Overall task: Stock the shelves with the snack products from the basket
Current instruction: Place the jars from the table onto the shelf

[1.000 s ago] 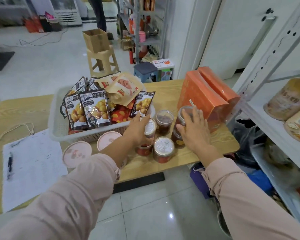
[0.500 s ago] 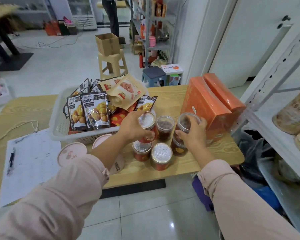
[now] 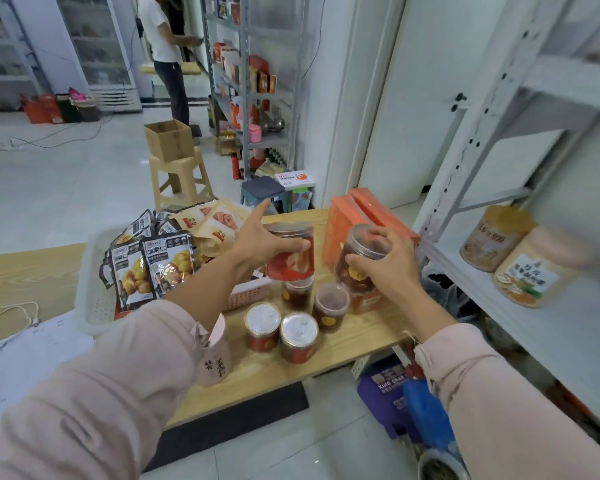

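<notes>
My left hand [image 3: 257,242] holds a red-labelled clear jar [image 3: 291,261] lifted above the wooden table [image 3: 354,341], index finger sticking out. My right hand [image 3: 387,263] grips a second clear jar with dark contents [image 3: 357,249], also raised. Several more jars [image 3: 297,336] stand on the table below. A white basket [image 3: 96,306] at the left holds black chestnut pouches [image 3: 168,261] and tan pouches [image 3: 219,221]. The white shelf [image 3: 551,330] is to the right.
Two orange boxes [image 3: 340,220] stand behind the jars. Round tan canisters [image 3: 527,268] sit on the shelf. A pink tub [image 3: 219,355] is by my left sleeve. Bags [image 3: 395,386] lie under the table. A person [image 3: 167,57] stands far back by another rack.
Both hands have lifted their jars up off the table. The view has tilted upward, showing more of the room and shelf.
</notes>
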